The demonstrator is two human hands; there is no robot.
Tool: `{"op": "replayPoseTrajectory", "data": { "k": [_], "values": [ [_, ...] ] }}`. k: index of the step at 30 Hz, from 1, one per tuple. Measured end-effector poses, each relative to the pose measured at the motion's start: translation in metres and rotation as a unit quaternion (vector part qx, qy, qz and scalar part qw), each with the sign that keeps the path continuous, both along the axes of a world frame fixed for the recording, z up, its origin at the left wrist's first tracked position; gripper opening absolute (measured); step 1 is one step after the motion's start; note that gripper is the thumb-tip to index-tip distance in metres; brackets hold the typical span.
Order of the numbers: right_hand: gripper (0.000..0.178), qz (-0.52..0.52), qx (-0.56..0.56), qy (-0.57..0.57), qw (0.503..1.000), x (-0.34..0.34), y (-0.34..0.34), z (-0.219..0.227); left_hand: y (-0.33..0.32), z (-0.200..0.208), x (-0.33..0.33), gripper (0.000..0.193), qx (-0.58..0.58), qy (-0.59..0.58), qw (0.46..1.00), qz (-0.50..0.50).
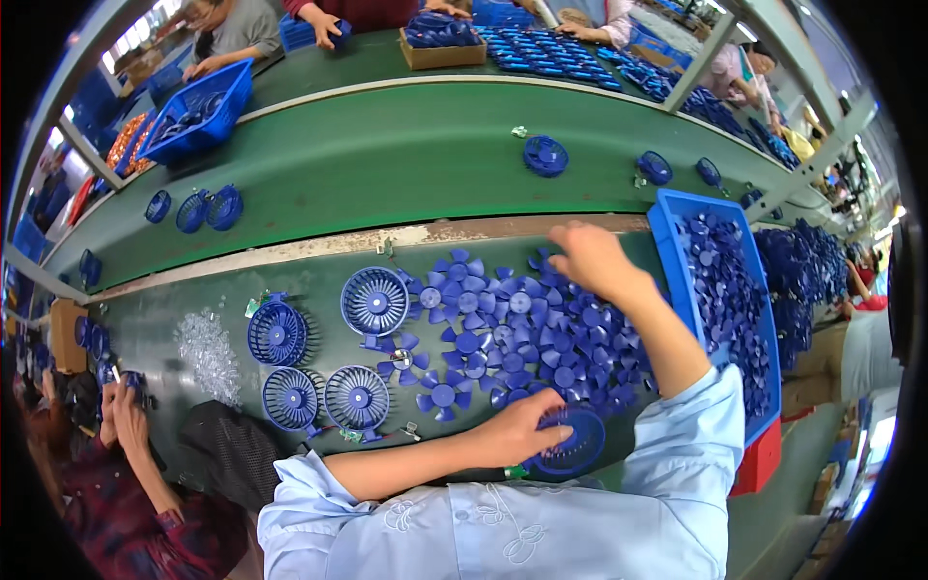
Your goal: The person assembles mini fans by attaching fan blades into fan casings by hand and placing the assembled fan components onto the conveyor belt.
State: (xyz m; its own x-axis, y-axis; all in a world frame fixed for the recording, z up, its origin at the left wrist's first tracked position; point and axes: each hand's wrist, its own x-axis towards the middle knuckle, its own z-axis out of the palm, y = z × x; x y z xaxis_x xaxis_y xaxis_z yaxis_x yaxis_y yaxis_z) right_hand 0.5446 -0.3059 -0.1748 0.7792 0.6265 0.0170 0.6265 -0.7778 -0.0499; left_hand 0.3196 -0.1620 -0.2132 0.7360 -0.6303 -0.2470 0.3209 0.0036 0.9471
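- Head view at a fan assembly bench (155, 319): the left hand (522, 430) closes its fingers over a round blue fan grille (572, 443) near the bench's front edge, gripping it from above.
- The right hand (592, 256), fingers loosely curled and holding nothing that can be made out, reaches over a heap of blue fan blades (527, 333) just beside a blue bin (677, 261) full of more blades.
- Risk: the reaching forearm lies across the heap, so a sweep could push blades into the finished grilles (372, 302) to the left.
- Risk: the gripped grille sits close to the front edge; a slip could send it off the bench.
- Risk: interlocked blades may lift out in a clump.
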Motion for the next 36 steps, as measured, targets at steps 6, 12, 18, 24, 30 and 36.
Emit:
{"op": "replayPoseTrajectory", "data": {
  "k": [6, 12, 18, 24, 30, 36],
  "values": [
    [0.033, -0.111, 0.030, 0.038, 0.993, -0.009, -0.003, -0.055, 0.041, 0.070, 0.010, 0.035, -0.180, 0.097, 0.956, 0.211],
    [0.030, -0.125, 0.169, -0.024, 0.977, -0.021, 0.003, -0.045, 0.062, 0.090, 0.024, 0.028, -0.219, 0.032, 0.911, 0.347],
    [0.035, -0.046, 0.492, -0.122, 0.861, -0.108, 0.013, 0.045, 0.072, 0.062, 0.044, 0.021, -0.192, -0.017, 0.891, 0.411],
    [0.037, 0.050, 0.322, -0.152, 0.933, -0.174, 0.030, 0.047, 0.045, 0.066, 0.038, 0.021, -0.179, 0.038, 0.887, 0.424],
    [0.031, 0.033, 0.313, -0.125, 0.941, -0.167, 0.041, 0.024, 0.044, 0.047, 0.026, 0.018, -0.138, 0.034, 0.911, 0.388],
    [0.038, 0.001, 0.306, -0.097, 0.947, -0.177, 0.039, 0.037, 0.048, 0.024, 0.041, 0.033, -0.043, -0.119, 0.902, 0.413]
  ]
}}
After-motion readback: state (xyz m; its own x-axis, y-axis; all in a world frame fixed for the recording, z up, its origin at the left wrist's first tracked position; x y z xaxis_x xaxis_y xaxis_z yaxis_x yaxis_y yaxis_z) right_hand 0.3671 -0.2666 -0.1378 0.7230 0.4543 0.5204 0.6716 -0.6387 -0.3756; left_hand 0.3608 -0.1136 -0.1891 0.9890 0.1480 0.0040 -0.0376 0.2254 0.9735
